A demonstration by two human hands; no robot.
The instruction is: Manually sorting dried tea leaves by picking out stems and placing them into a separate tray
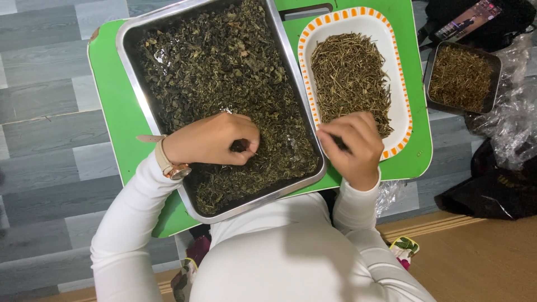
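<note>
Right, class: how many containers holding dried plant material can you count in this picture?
3. A large metal tray of dark leaves on the green table, a white oval plate of stems beside it, and a small metal tray on the floor, upper right.

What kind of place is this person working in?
Probably a home, with the person seated on the floor: a low green table stands on grey plank flooring, bearing a metal tray of dried leaves and an oval dish of stems.

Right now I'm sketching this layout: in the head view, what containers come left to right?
Metal tray of dark dried leaves → white oval dish with orange-dashed rim, holding stems → small dark tin of stems.
</note>
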